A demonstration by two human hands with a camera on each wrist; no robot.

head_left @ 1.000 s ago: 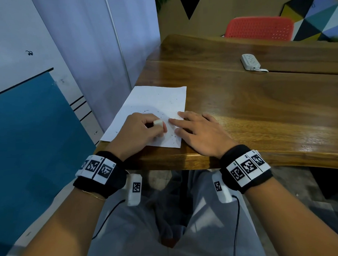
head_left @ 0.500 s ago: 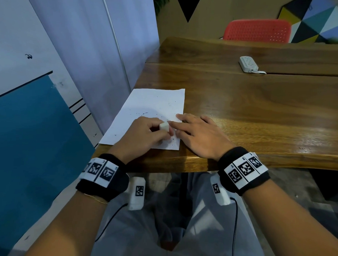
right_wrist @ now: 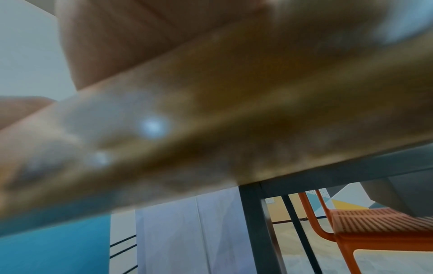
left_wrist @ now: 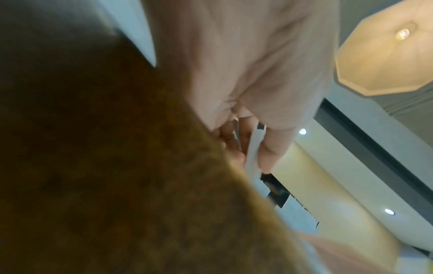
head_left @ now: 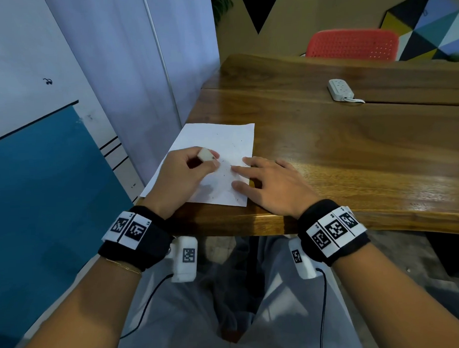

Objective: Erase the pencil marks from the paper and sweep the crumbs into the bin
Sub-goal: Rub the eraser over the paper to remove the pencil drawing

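A white sheet of paper (head_left: 222,140) lies at the near left corner of the wooden table (head_left: 352,148), dotted with small dark crumbs. My left hand (head_left: 189,170) pinches a small white eraser (head_left: 205,154) between thumb and fingers, raised just above the sheet's middle. My right hand (head_left: 265,183) lies flat, its straight fingertips pressing the paper's right edge. In the left wrist view the left hand (left_wrist: 253,92) shows blurred, with the eraser (left_wrist: 254,150) between thumb and fingers. The right wrist view shows only the blurred table edge (right_wrist: 211,120) and part of the right hand (right_wrist: 117,40).
A white power strip (head_left: 341,89) lies far right on the table. A red chair (head_left: 351,43) stands behind the table, and its seat (right_wrist: 374,220) shows under it. A blue panel (head_left: 41,193) and wall stand left of the table edge. No bin is in view.
My left hand has lifted the eraser off the paper and turned it up and to the left, away from the right fingertips. The right hand stays pressed on the sheet.
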